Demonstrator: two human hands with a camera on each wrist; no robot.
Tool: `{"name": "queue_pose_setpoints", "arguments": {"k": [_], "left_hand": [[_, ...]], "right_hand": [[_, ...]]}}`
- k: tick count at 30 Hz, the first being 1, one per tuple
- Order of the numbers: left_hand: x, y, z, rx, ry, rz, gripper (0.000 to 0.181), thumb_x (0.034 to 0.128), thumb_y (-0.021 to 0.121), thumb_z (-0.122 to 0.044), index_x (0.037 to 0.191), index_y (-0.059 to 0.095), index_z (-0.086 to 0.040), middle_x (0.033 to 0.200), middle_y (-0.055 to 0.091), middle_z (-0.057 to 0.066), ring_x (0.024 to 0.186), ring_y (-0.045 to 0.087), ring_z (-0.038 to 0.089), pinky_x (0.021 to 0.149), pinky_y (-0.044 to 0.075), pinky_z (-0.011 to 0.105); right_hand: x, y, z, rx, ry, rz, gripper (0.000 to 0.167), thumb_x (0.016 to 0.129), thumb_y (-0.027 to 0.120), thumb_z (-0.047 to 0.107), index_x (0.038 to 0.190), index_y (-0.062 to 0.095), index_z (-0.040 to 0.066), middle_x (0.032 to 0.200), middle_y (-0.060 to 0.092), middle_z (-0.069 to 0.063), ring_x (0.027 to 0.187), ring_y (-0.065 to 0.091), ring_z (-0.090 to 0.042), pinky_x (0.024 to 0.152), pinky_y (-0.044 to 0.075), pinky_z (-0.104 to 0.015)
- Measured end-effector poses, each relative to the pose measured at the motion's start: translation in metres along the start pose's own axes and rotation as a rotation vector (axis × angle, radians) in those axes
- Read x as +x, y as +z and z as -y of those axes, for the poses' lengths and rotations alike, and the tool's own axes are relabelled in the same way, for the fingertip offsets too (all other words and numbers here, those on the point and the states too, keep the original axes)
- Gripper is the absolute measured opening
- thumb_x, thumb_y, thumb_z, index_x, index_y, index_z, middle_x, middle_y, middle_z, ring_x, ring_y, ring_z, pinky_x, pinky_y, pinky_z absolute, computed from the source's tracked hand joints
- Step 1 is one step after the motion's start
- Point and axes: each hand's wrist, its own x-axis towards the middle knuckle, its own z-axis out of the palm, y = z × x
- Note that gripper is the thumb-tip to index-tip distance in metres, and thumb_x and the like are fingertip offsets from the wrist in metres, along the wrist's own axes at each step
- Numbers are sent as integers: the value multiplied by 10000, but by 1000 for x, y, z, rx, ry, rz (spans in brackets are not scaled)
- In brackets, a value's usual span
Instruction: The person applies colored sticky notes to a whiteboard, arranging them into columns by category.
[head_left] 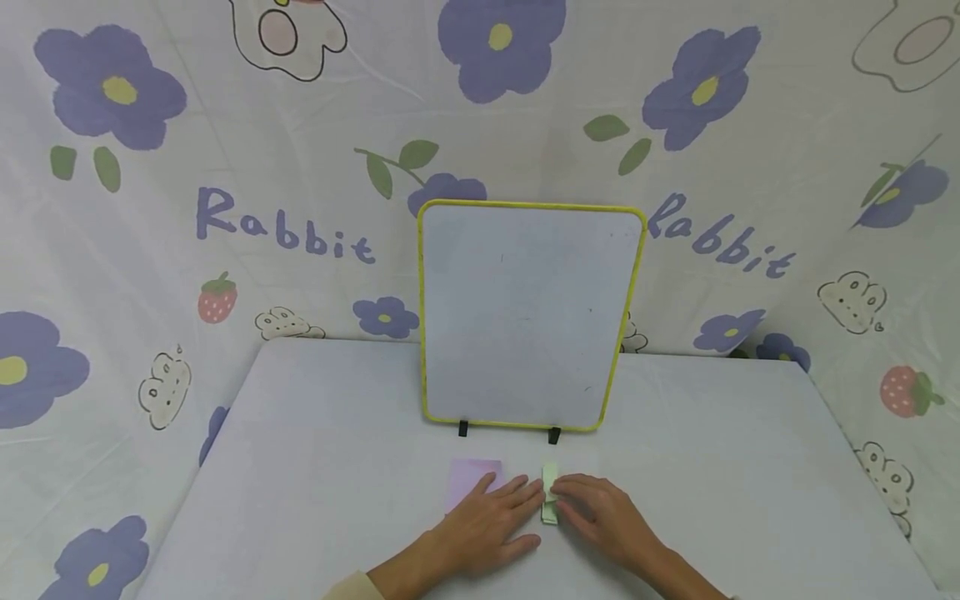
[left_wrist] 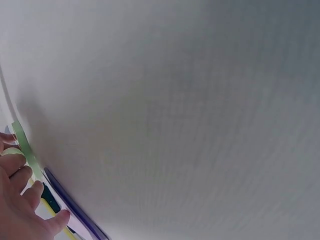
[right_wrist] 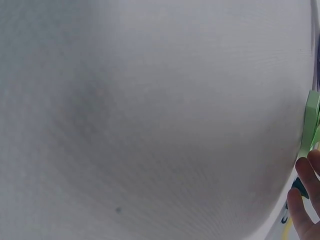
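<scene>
A narrow light-green pad of paper slips (head_left: 550, 514) lies upright in the head view, between the two hands; a paler sheet (head_left: 550, 473) covers its upper part. The left hand (head_left: 491, 525) lies palm down with straight fingers, their tips at the pad's left edge. It partly covers a purple paper pad (head_left: 467, 477). The right hand (head_left: 606, 518) reaches in from the right, fingertips touching the green pad's right side, thumb apart from the fingers. In the left wrist view, a pale green flap (left_wrist: 12, 151) curls up from the green pad (left_wrist: 27, 152) near the fingertips.
Behind the pads stands a whiteboard (head_left: 525, 317) with a yellow frame on black feet (head_left: 554, 436). The white table (head_left: 315, 467) reaches back to a cloth (head_left: 315, 167) printed with flowers, rabbits and strawberries.
</scene>
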Motion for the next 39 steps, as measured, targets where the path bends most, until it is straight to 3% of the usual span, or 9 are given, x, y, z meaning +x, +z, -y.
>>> {"name": "queue_pose_setpoints", "arguments": {"k": [8, 18, 25, 33, 39], "left_hand": [[0, -1, 0, -10, 10, -10, 607, 1062, 289, -504, 1526, 416, -134, 1568, 396, -4, 1442, 359, 179, 1123, 318, 517], [1, 1, 2, 20, 51, -15, 600, 1058, 292, -513, 1510, 447, -151, 1548, 426, -19, 1418, 398, 184, 1110, 336, 518], [3, 3, 2, 56, 63, -39, 587, 1054, 317, -512, 1499, 464, -159, 1539, 440, -13, 1412, 409, 185, 1093, 358, 501], [8, -1, 1, 58, 79, -42, 524, 1045, 382, -487, 1407, 561, -153, 1512, 477, 4, 1388, 444, 198, 1096, 368, 491], [17, -4, 3, -13, 79, -67, 438, 1030, 446, -462, 1259, 644, -146, 1466, 526, 48, 1359, 480, 216, 1096, 378, 466]], "right_hand": [[4, 0, 2, -31, -14, -12, 167, 854, 773, 118, 1021, 762, 115, 1045, 746, 16, 966, 698, -147, 815, 556, -380], [9, -2, 3, -17, 65, 0, 120, 874, 757, 145, 992, 778, 135, 979, 758, 53, 910, 695, -115, 789, 558, -365], [9, -3, 1, -5, 31, -16, 136, 843, 775, 88, 977, 776, 113, 965, 761, 43, 888, 707, -130, 768, 561, -377], [18, -7, -2, 68, 99, -47, 152, 832, 764, 19, 956, 777, 106, 911, 758, 58, 850, 709, -86, 743, 572, -330], [26, -10, -2, 120, 120, -84, 172, 816, 765, -31, 949, 773, 77, 896, 760, 15, 799, 703, -66, 701, 574, -282]]}}
